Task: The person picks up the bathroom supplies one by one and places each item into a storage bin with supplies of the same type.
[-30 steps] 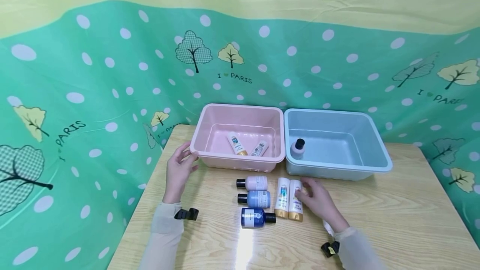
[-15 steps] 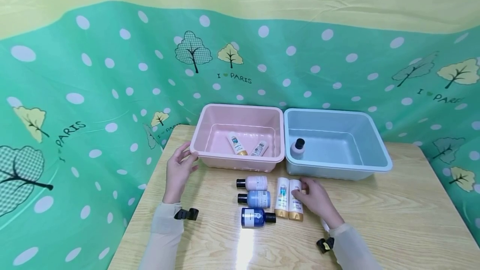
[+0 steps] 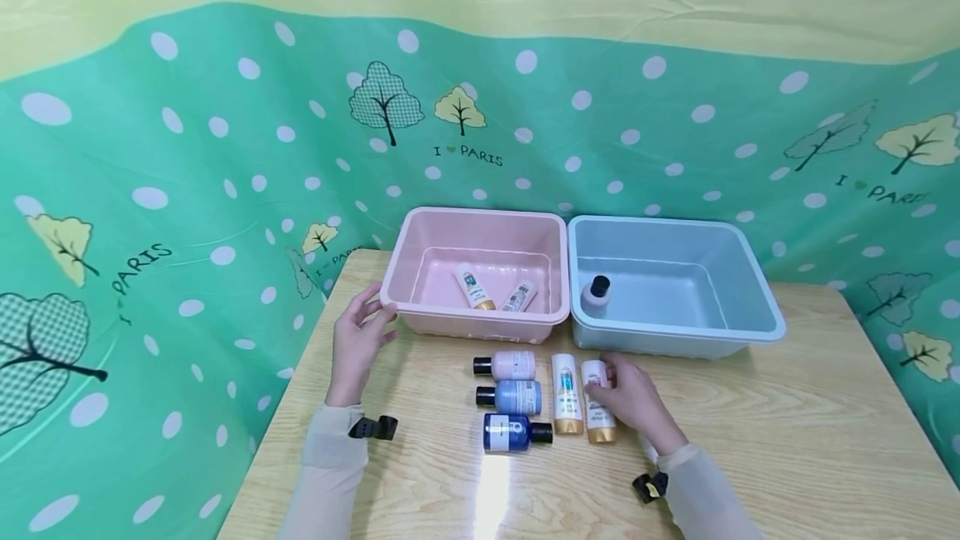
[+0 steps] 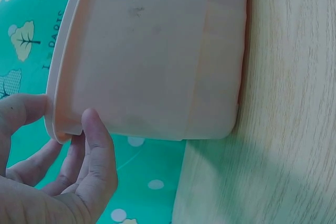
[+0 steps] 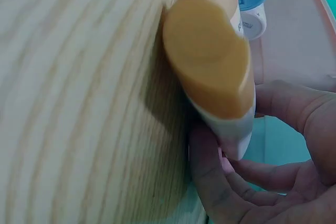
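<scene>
My left hand (image 3: 360,348) pinches the front left corner of the pink bin (image 3: 480,317); in the left wrist view its thumb and fingers meet at the rim (image 4: 64,72). My right hand (image 3: 637,400) holds a white bottle with a gold cap (image 3: 597,408), thumb on top and fingers along its right side. Close up in the right wrist view, the gold cap (image 5: 210,51) faces the camera, tilted slightly over the table. A second white gold-capped bottle (image 3: 567,394) lies just left of it. Farther left lie a pink bottle (image 3: 513,365), a light blue bottle (image 3: 519,398) and a dark blue bottle (image 3: 508,433), all black-capped.
Inside the pink bin lie a white gold-capped bottle (image 3: 472,286) and a small white tube (image 3: 519,297). Beside it stands a blue bin (image 3: 675,332) with a black-capped bottle (image 3: 595,300) upright inside. A patterned green curtain (image 3: 225,148) hangs behind the wooden table (image 3: 810,423).
The right-hand white bottle has shifted slightly right with my right hand, opening a gap to the other white bottle, which has turned slightly. My left hand has stayed on the pink bin.
</scene>
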